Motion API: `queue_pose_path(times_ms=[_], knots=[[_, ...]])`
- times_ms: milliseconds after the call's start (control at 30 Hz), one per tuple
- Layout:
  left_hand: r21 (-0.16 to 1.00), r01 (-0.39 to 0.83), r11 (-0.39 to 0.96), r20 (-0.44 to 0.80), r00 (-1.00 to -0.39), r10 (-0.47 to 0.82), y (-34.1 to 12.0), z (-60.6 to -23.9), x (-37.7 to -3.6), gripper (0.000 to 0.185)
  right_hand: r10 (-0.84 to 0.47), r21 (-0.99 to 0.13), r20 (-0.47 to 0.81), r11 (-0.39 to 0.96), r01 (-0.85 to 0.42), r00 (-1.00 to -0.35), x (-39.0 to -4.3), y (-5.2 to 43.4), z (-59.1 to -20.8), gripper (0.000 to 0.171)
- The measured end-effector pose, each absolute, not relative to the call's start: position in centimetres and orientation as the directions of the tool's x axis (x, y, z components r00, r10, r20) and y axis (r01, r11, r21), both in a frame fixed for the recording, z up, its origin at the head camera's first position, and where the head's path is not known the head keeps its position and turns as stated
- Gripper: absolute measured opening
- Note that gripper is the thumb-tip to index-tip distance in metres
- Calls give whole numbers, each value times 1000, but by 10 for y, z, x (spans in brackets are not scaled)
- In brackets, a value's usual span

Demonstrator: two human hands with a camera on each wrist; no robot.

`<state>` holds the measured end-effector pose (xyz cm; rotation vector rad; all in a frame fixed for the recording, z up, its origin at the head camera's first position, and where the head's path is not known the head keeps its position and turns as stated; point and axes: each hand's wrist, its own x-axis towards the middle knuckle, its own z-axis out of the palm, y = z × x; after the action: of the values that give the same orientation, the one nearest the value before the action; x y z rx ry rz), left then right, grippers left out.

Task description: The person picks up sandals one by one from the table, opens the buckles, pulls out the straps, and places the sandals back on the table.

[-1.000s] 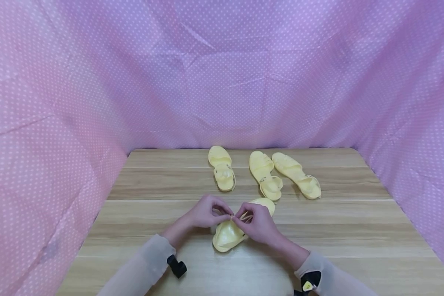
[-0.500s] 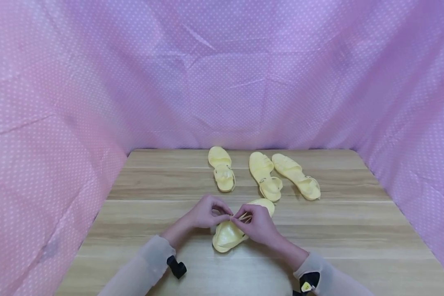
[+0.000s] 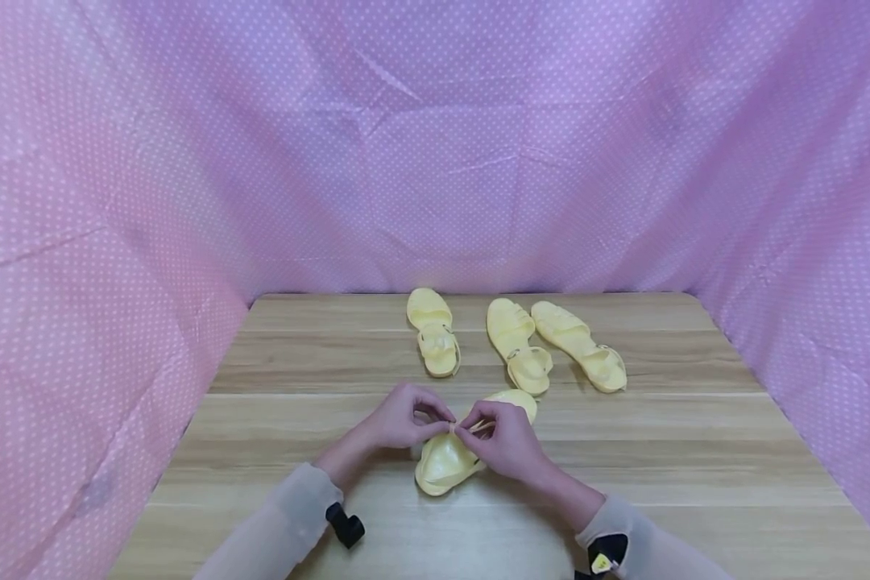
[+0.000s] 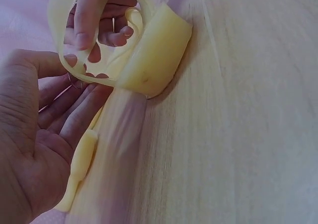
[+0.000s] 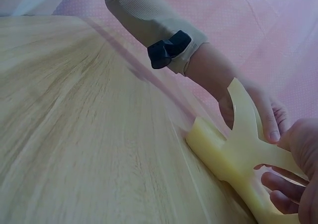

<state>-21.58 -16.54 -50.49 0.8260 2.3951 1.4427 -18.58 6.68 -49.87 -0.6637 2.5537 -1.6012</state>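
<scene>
Holding: both hands pinch the straps of one yellow sandal (image 3: 445,461) on the wooden worktop (image 3: 696,451).
Left hand (image 3: 399,420): fingers curled, pinching a thin strap (image 4: 79,159).
Right hand (image 3: 503,439): fingers pinched on the ankle strap, fingertips meeting the left hand's.
Sandal place: near worktop middle, heel toward the person.
Beyond: three more yellow sandals (image 3: 515,345), well apart from the hands.
Backdrop: pink dotted cloth (image 3: 116,201).

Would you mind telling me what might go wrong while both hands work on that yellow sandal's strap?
The left hand and right hand pinch thin strap ends of the yellow sandal; one could slip free. Tugging harder might tear the soft strap. The sandal rests tilted on the table, so it may shift.
</scene>
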Motion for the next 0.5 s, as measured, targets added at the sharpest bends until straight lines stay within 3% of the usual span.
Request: queue_pose_path(times_ms=[500], knots=[[877, 326, 353, 73, -816, 573, -164, -503, -214, 9, -443, -827, 222, 386, -408, -868, -189, 70, -500, 15]])
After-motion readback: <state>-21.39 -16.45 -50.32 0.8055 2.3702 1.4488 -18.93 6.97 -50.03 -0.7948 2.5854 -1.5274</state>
